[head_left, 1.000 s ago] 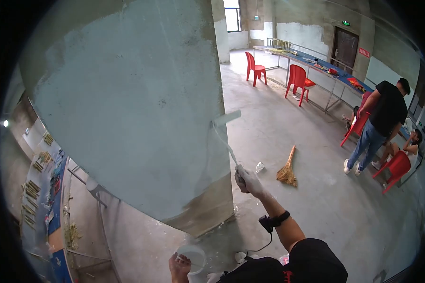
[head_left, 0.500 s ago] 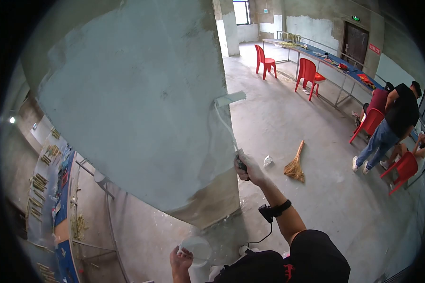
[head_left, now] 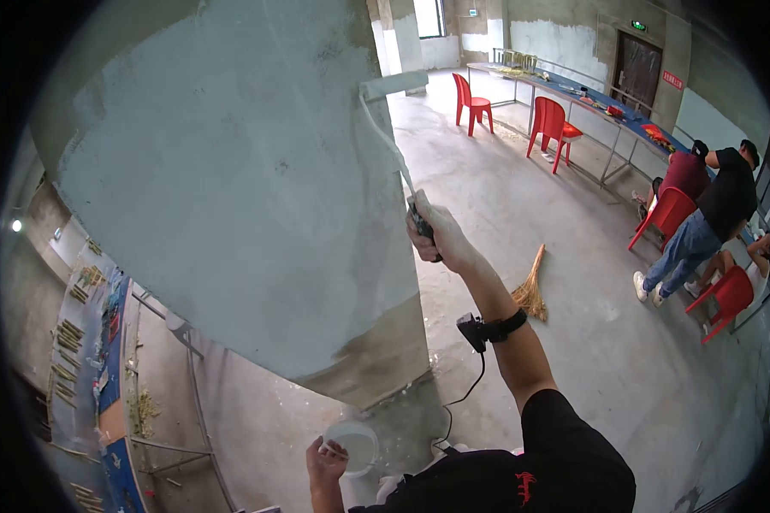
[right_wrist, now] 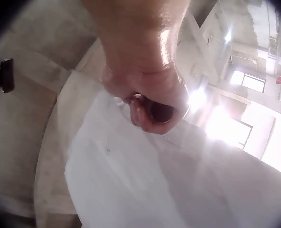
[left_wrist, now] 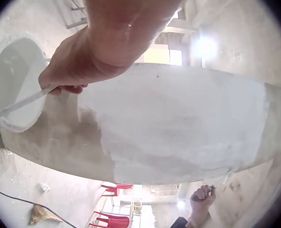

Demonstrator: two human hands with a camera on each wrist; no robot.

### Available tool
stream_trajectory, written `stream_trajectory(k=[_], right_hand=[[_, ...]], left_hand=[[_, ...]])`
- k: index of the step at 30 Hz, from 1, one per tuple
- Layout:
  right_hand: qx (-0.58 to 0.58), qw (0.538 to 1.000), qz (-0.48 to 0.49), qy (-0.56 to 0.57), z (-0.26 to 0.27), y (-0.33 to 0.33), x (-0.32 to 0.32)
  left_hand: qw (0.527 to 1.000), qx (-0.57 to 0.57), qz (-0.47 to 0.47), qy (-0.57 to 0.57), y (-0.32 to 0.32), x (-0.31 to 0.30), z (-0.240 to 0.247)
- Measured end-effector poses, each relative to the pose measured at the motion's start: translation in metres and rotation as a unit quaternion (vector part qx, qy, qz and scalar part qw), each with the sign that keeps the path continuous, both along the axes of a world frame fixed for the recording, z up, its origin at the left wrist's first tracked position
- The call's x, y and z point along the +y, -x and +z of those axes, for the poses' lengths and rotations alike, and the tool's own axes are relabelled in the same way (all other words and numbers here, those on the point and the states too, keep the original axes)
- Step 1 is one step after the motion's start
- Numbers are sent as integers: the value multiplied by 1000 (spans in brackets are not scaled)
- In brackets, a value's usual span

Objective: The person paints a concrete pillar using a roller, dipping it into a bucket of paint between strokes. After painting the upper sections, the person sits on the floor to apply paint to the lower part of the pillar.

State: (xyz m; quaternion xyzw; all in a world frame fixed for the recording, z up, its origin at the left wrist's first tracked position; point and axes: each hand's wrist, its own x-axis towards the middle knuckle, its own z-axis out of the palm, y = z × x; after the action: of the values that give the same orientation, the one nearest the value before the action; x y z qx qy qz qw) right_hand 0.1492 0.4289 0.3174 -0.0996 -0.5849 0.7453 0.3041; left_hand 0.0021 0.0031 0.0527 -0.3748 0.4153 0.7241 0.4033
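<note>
My right hand [head_left: 436, 231] grips the dark handle of a paint roller [head_left: 392, 84], arm stretched forward. The roller's pale sleeve lies across the right edge of a wall panel [head_left: 231, 188] coated in wet-looking whitish paint, part of the sleeve sticking out past the edge. In the right wrist view, curled fingers wrap the dark handle end [right_wrist: 162, 112]. Low in front of my body, my left hand [head_left: 325, 466] holds a white bucket [head_left: 370, 445] by its handle [left_wrist: 24, 102]. Most of the left fingers are hidden behind the wrist in the left wrist view.
A straw broom [head_left: 532, 291] lies on the concrete floor to the right. Red chairs [head_left: 552, 128] stand before a long blue-topped table [head_left: 565, 87]. One person [head_left: 719, 197] stands at the right near seated people. At left is another cluttered table [head_left: 111, 419].
My right hand has moved up along the wall's right edge, carrying the roller higher. The left hand stays low with the bucket. The standing person leans closer to someone seated.
</note>
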Motion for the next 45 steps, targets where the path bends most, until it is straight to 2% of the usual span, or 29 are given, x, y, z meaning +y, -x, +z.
stream_trajectory(k=[6, 9, 14, 15, 16, 18, 19, 20, 21, 22, 23, 24, 26, 27, 29, 30, 32, 34, 36, 37, 39, 43, 45], right_hand=[[-2, 1000, 5, 29, -11, 2, -7], [-28, 999, -1, 34, -40, -7, -17], [-64, 995, 11, 80, -108, -31, -38], [-112, 990, -17, 87, -123, -39, -42], [-164, 981, -43, 94, -137, -46, -47], [-202, 972, -115, 30, -166, -63, -59], [-253, 959, -127, 7, -182, -74, -60], [-271, 953, -131, -27, -202, -87, -61], [-291, 953, -81, -12, -201, -102, -68], [-355, 931, -63, -52, -193, -112, -80], [-360, 931, -15, -62, -189, -120, -93], [-407, 906, 29, -114, -190, -128, -102], [-493, 823, 99, -262, -179, -133, -123], [-491, 825, 107, -259, -170, -128, -128], [-520, 769, 196, -315, -155, -123, -149], [-519, 772, 198, -310, -159, -121, -154], [-513, 740, 265, -344, -161, -109, -164], [-510, 751, 263, -327, -158, -97, -175], [-508, 716, 310, -365, -160, -82, -180], [-511, 715, 311, -362, -166, -78, -183], [-461, 749, 262, -397, -181, -69, -189], [-429, 766, 210, -430, -176, -60, -189], [-407, 830, 192, -329, -167, -63, -183]], left_hand=[[1000, 7, -3, -11, -2, 0, 0], [1000, 5, 6, -2, -6, 0, 5], [998, 27, -48, -23, -10, 1, 20], [998, 29, -54, -7, -11, 4, 23], [997, 26, -60, -38, -9, 1, 21], [991, 23, -107, -82, 1, -7, 8], [981, 59, -126, -133, -5, -5, 22], [981, 95, -121, -114, -8, -5, 22], [978, 115, -122, -125, -7, -8, 16], [973, 158, -129, -105, -8, -9, 19], [970, 200, -133, -34, -17, -3, 41], [953, 245, -179, -13, -20, 2, 59], [934, 298, -194, 42, -27, 11, 86], [934, 296, -191, 50, -24, 16, 89], [906, 339, -240, 75, -22, 18, 94], [905, 338, -243, 80, -24, 21, 95], [886, 377, -257, 80, -23, 25, 99], [882, 382, -262, 83, -28, 35, 103], [879, 385, -267, 84, -32, 40, 108], [875, 386, -281, 84, -34, 43, 111], [869, 387, -296, 81, -35, 47, 111], [875, 370, -302, 77, -37, 51, 108], [880, 361, -300, 70, -43, 54, 104]])
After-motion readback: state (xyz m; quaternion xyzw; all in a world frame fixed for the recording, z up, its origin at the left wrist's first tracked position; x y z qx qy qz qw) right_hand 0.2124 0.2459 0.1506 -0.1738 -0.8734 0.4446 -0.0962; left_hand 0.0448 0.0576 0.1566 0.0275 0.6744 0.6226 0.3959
